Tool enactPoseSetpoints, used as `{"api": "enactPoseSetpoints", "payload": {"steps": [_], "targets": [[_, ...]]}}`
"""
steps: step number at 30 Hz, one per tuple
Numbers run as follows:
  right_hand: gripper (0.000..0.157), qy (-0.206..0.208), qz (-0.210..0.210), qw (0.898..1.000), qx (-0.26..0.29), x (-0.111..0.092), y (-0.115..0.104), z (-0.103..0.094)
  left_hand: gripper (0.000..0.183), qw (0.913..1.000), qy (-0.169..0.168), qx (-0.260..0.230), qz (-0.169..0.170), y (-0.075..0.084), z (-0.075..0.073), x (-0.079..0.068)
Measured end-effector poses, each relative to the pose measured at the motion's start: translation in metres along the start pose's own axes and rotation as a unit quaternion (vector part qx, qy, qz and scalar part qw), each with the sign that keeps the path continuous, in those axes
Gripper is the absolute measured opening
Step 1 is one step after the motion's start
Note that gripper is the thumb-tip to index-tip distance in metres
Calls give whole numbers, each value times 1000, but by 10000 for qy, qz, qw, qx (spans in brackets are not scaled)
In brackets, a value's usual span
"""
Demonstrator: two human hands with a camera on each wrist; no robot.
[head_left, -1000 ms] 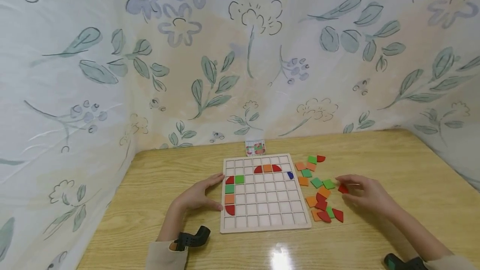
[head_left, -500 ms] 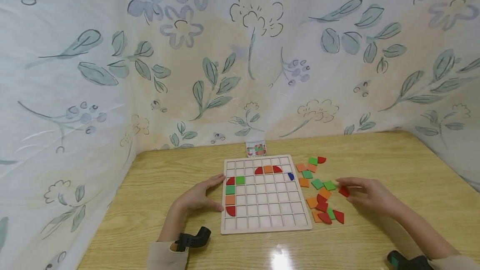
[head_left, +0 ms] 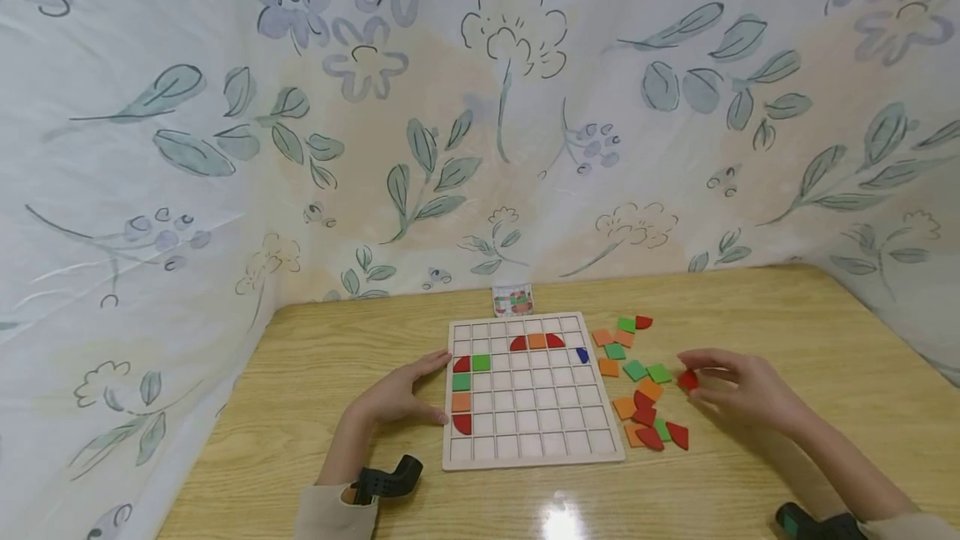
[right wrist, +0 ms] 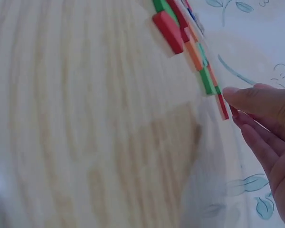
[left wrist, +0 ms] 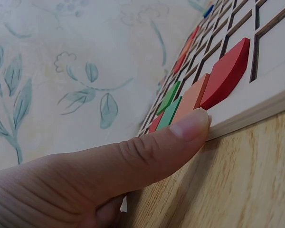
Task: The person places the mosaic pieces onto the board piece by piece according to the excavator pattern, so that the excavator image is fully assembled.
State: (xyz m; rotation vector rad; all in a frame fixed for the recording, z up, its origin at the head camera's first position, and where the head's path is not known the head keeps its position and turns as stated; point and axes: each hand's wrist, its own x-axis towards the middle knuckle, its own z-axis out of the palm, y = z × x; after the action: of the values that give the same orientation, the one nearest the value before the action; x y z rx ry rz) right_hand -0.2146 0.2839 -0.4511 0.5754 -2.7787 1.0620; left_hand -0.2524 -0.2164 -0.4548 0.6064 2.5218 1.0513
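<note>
A pale wooden grid board (head_left: 525, 444) lies on the table with several coloured tiles in its squares. My left hand (head_left: 396, 390) touches its left edge, fingers spread; in the left wrist view the thumb (left wrist: 156, 147) presses at the rim beside a salmon tile (left wrist: 192, 97) and a red rounded tile (left wrist: 226, 73). Right of the board, my right hand (head_left: 750, 390) pinches a small red tile (head_left: 687, 380) between thumb and fingers. In the right wrist view the fingers mostly cover that red tile (right wrist: 234, 112).
Loose green, orange and red tiles (head_left: 648, 390) lie scattered right of the board, some overlapping. A small pattern card (head_left: 513, 300) stands behind the board. A blue piece (head_left: 582, 355) sits near the board's right edge. Floral cloth (head_left: 480, 148) hangs behind the table.
The red tile has turned slightly in my right hand's fingers, which stay in nearly the same place. My left hand keeps its place on the board's edge. The head view has shifted slightly.
</note>
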Motion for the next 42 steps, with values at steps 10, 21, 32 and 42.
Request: {"api": "enactPoseSetpoints", "payload": {"steps": [10, 21, 32, 42], "targets": [[41, 95, -174, 9968, 775, 9, -16, 15, 93, 10000, 41, -30, -61, 1, 1, -1], [42, -393, -108, 9813, 1880, 35, -67, 51, 93, 10000, 33, -39, -52, -1, 2, 0], [40, -809, -404, 9616, 2592, 58, -119, 108, 93, 10000, 39, -19, 13, 0, 2, 0], [34, -1046, -424, 9665, 2304, 65, -151, 151, 92, 9999, 31, 93, -97, -1, 2, 2]]}}
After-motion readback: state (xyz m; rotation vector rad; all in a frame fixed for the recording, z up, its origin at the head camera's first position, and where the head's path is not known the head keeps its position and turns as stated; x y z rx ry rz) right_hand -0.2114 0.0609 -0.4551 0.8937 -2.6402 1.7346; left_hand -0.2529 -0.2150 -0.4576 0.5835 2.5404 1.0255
